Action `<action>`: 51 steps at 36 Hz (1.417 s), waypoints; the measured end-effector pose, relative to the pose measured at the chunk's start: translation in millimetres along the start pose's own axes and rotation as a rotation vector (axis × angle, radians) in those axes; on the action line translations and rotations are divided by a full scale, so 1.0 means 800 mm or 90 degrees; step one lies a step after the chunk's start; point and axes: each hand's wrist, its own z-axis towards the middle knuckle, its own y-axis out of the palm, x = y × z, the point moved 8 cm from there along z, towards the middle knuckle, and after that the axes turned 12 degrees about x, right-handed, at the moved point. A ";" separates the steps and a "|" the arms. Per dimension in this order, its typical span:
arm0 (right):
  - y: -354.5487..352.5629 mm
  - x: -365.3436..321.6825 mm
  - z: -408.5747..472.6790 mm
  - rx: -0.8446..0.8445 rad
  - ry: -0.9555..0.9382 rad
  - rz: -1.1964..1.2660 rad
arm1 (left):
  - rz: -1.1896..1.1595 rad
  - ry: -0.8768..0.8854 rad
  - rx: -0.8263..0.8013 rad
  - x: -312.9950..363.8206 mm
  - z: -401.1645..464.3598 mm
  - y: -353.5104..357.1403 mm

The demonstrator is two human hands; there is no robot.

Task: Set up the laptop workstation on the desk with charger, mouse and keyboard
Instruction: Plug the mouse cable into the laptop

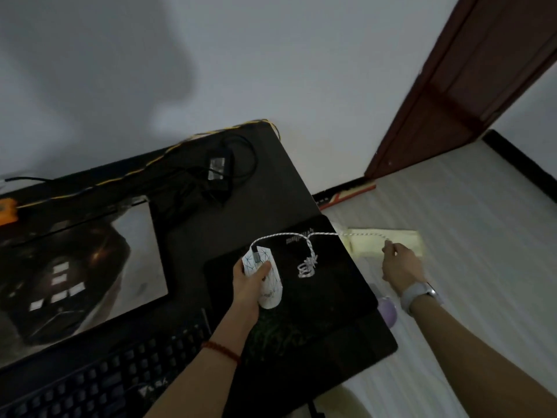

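Nearest the camera, a black mechanical keyboard (pixel 99 384) with dark keycaps lies at the front edge of the black rectangular desk (pixel 271 176), partly under the left forearm. Just beyond it, the left hand (pixel 248 285) is closed around a white wired mouse (pixel 266 282) patterned with thin dark lines, thumb on one flank and fingers wrapped beneath, holding it at the near-left part of a black fabric mouse pad (pixel 316 282); whether the mouse rests on the pad or sits slightly above it I cannot tell. To the right, off the desk edge, the right hand (pixel 401 263), with a pale grey watch (pixel 417 294) on its wrist, pinches the far end of the white braided mouse cable (pixel 304 236) between fingertips. The cable arcs from the mouse's nose across the pad, with a tangled coil (pixel 307 265) hanging at its middle.

Further left lies the closed laptop (pixel 75 267) with a glossy dark printed lid. Beyond that, near the desk's back corner, sits the black charger brick (pixel 218 167) amid its looped black cord.

The likely trouble is that knotted coil: pulling the cable taut from both ends could tighten the tangle, or tug the light mouse out of the left hand's hold. The cable end is also held out over the floor, well away from the laptop, so a slipped pinch would drop the plug off the desk edge.
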 end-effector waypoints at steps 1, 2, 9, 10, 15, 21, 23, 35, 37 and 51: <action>0.005 0.002 0.001 -0.008 0.028 0.061 | 0.019 0.005 0.006 -0.007 -0.002 0.005; 0.010 0.004 0.003 -0.010 0.055 0.120 | 0.046 0.014 0.011 -0.014 -0.004 0.011; 0.037 -0.023 0.003 -0.085 0.203 0.571 | 0.470 0.158 0.112 -0.019 -0.020 0.027; 0.039 -0.029 0.003 -0.098 0.230 0.631 | 0.526 0.154 0.127 -0.016 -0.019 0.023; 0.028 -0.075 0.002 -0.098 0.115 0.645 | 0.456 0.088 -0.004 -0.010 0.001 0.010; 0.029 -0.148 0.006 -0.163 0.024 0.655 | 0.369 0.078 -0.111 0.005 0.002 0.008; 0.022 -0.174 0.009 -0.165 0.021 0.689 | 0.356 0.049 -0.126 0.004 -0.002 0.013; -0.058 -0.349 -0.001 -0.091 -0.301 0.666 | 0.431 0.126 -0.039 0.070 0.026 0.004; -0.046 -0.359 -0.015 -0.135 -0.327 0.643 | 0.466 0.166 -0.030 0.093 0.033 -0.003; 0.212 -0.277 -0.133 -0.468 -0.415 0.078 | 0.642 0.314 0.103 0.128 0.070 -0.119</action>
